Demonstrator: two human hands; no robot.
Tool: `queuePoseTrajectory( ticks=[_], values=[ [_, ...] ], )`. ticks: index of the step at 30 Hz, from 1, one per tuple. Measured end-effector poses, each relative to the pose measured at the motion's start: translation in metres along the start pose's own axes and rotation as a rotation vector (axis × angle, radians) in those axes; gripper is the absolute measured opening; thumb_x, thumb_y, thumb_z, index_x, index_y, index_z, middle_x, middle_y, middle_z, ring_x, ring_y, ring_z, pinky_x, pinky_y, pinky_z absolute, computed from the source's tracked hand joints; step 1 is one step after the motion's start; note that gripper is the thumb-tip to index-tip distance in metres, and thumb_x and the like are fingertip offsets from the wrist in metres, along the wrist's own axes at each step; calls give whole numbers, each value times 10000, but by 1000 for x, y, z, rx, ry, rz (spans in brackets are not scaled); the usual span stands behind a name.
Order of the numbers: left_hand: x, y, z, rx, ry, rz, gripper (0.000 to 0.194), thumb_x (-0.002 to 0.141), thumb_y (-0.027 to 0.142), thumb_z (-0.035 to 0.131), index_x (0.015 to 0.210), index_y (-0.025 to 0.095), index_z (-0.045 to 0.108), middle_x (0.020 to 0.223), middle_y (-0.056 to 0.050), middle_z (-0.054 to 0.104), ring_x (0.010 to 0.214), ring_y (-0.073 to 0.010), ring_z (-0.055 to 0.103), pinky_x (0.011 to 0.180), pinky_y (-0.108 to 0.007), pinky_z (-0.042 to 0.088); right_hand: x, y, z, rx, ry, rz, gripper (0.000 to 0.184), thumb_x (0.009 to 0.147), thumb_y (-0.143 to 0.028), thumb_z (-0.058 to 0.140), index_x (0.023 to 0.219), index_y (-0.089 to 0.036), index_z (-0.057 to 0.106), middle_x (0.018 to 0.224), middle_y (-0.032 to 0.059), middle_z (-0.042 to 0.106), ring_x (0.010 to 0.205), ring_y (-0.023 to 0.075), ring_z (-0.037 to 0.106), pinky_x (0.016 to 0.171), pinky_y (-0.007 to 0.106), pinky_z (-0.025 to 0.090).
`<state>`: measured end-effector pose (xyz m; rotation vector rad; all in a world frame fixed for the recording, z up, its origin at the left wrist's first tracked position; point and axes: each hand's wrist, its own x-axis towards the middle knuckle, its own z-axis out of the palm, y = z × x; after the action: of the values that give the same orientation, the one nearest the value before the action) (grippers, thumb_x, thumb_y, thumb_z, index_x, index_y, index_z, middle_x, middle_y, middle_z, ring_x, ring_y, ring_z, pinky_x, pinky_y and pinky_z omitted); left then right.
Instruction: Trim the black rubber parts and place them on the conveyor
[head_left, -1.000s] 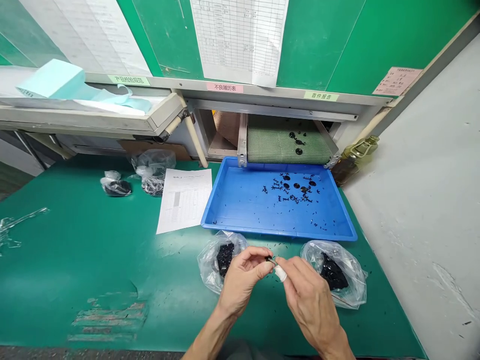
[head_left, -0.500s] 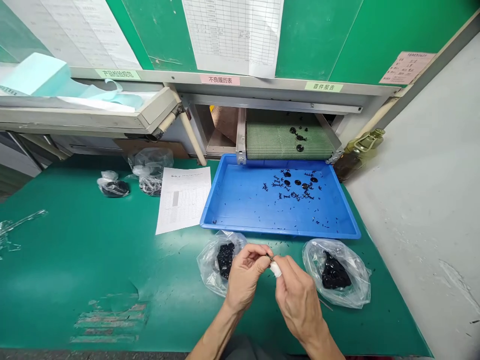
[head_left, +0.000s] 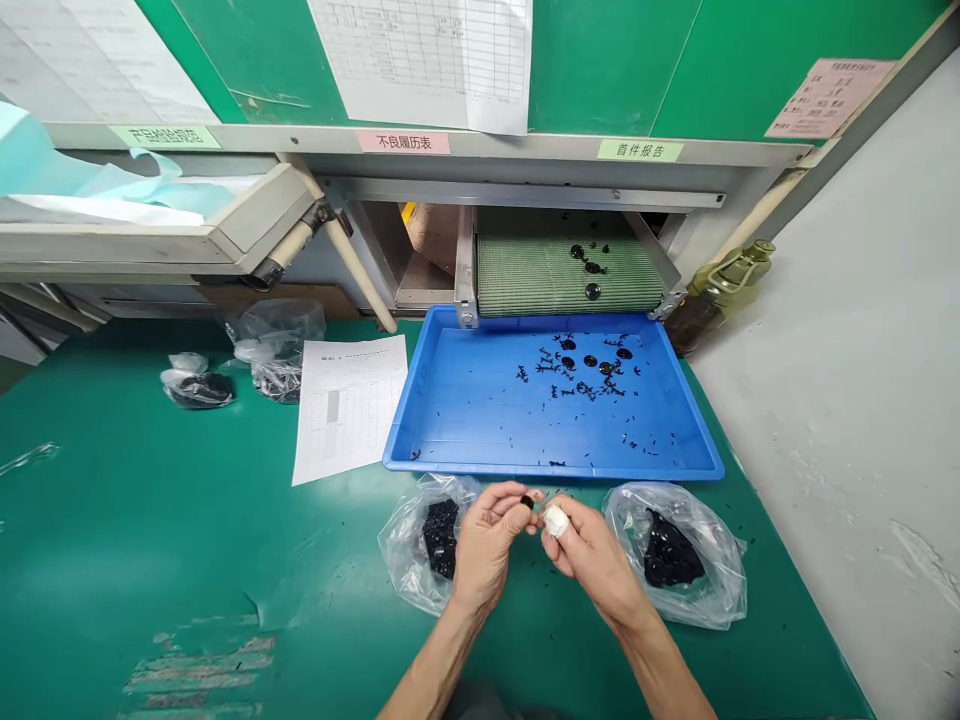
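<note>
My left hand (head_left: pixel 484 545) is closed in a pinch on a small round black part (head_left: pixel 527 502), above the table just in front of the blue tray (head_left: pixel 457 465). Close beside it, my right hand (head_left: pixel 589 550) has its fingers curled together. White wrapping (head_left: pixel 556 521) covers the thumb tip; whatever the fingers hold is hidden. Partly behind my left hand lies an open clear bag (head_left: pixel 401 545) with black parts (head_left: pixel 441 535). To the right of my right hand sits another open bag (head_left: pixel 724 575) holding shiny black parts (head_left: pixel 670 550).
Black discs and branched bits (head_left: pixel 592 375) lie scattered in the tray. A green conveyor belt (head_left: pixel 540 265) ends above its far edge, carrying several black pieces. On the left are a printed sheet (head_left: pixel 345 410) and two bagged lots (head_left: pixel 199 388). A bottle (head_left: pixel 720 295) stands by the wall.
My hands have moved slightly apart, and the right one has turned so its wrapped thumb faces up. A black bit now lies near the tray's front edge. The camera view has shifted.
</note>
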<state>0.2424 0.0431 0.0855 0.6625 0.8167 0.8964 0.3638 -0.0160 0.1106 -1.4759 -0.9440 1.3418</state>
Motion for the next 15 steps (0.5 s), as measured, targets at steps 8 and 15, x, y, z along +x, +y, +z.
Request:
queuePoseTrajectory(
  ticks=[8, 15],
  values=[
    [16, -3, -1, 122, 54, 4, 143, 702, 193, 730, 817, 164, 649, 830, -39, 736, 622, -123, 636, 617, -249, 501, 12, 4, -3, -100, 4, 26, 229, 937, -281, 309, 839, -195, 497, 586, -39, 552, 437, 89, 405, 448, 204, 308],
    [27, 4, -13, 412, 104, 40, 134, 717, 287, 723, 772, 192, 647, 867, -31, 703, 714, -156, 618, 679, -257, 497, 34, 8, -40, -724, 311, -208, 278, 872, -153, 357, 1015, -211, 587, 847, 25, 652, 732, 168, 601, 651, 267, 436]
  ],
)
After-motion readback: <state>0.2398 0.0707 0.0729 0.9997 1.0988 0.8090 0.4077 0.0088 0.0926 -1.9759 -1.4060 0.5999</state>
